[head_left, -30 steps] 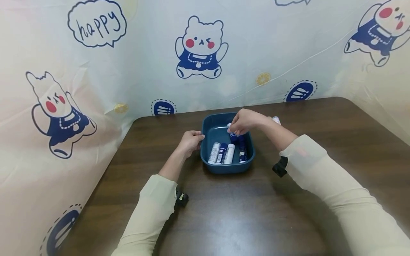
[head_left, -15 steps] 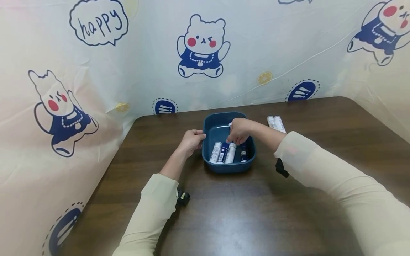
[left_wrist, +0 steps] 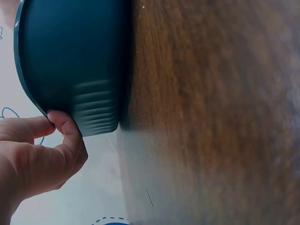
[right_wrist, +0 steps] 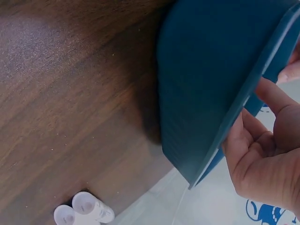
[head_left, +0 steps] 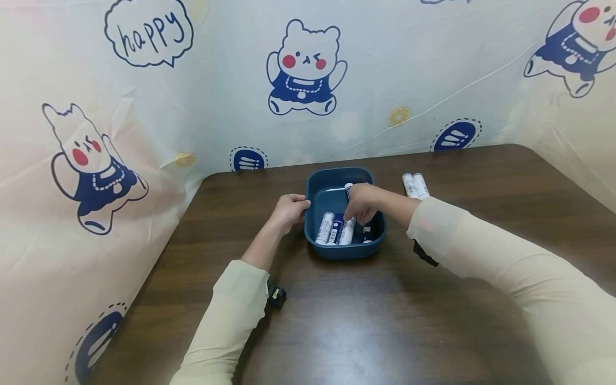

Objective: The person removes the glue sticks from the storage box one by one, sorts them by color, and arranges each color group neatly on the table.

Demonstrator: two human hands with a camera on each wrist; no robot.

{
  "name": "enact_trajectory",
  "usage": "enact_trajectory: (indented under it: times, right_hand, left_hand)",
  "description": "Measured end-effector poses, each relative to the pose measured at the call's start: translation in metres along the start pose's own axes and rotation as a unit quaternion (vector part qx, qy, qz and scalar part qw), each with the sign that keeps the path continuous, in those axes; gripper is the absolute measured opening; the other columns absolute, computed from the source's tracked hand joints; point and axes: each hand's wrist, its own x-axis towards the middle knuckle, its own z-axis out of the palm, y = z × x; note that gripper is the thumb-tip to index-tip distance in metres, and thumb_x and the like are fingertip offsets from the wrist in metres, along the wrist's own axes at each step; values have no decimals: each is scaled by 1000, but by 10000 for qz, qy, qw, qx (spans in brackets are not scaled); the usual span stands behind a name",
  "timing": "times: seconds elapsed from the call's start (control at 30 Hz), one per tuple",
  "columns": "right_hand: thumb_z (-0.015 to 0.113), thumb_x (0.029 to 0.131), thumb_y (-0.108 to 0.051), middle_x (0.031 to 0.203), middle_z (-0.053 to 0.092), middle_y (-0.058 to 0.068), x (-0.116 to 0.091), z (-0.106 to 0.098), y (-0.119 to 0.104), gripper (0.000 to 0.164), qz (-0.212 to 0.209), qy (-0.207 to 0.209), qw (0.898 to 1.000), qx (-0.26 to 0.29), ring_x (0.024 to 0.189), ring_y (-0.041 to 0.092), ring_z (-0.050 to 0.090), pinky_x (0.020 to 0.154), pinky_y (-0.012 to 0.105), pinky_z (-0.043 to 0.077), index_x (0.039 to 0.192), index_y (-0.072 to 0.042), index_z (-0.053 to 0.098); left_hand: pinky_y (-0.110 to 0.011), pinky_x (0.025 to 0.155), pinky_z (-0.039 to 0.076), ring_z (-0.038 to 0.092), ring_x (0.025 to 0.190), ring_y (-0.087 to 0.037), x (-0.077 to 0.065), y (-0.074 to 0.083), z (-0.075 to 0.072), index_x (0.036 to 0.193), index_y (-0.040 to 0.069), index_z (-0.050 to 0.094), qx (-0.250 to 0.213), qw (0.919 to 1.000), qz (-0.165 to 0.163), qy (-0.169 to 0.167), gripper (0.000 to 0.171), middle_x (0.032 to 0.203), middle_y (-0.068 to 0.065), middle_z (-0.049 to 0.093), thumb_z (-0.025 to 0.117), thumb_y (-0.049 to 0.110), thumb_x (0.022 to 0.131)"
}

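A dark teal plastic bin [head_left: 345, 251] stands on the table with several glue-stick-like tubes lying in it, some white, some dark blue. My left hand [head_left: 289, 212] pinches the bin's left rim between thumb and fingers; the left wrist view shows this grip on the teal wall. Inside the bin, my right hand [head_left: 363, 202] reaches down with bent fingers at the upper end of a white tube [head_left: 347, 233]. Beside that tube lie a blue one [head_left: 336, 230] and another white one [head_left: 324, 229]. In the right wrist view the bin wall hides my right fingertips, so their hold is unclear.
Two white tubes [head_left: 416, 185] lie side by side on the brown wooden table [head_left: 356, 310], right of the bin and partly behind my right forearm. A cartoon-printed cloth [head_left: 216, 96] hangs behind the table's far edge.
My right hand has left the dark blue tube near the bin's far end and come toward me, down to the white tube. My left hand keeps its place on the rim.
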Motion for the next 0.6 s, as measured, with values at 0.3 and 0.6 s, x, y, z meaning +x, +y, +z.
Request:
enact_trajectory:
  times: [0.3, 0.6]
  right_hand:
    - [68, 84, -20, 79, 66, 12, 6, 10, -3, 22, 31, -206, 9998, -41, 67, 18, 66, 61, 25, 53, 88, 1, 64]
    - [68, 84, -20, 83, 66, 13, 9, 18, -2, 22, 93, -305, 9990, 325, 71, 20, 66, 62, 25, 53, 90, 0, 62]
  left_hand:
    - [-34, 84, 48, 54, 90, -24, -1, 0, -1, 124, 1, 51, 17, 10000, -13, -14, 32, 113, -14, 54, 53, 14, 95]
    - [-34, 83, 49, 54, 90, -23, 0, 2, 0, 124, 0, 51, 17, 10000, 32, -17, 33, 114, -14, 54, 53, 13, 94]
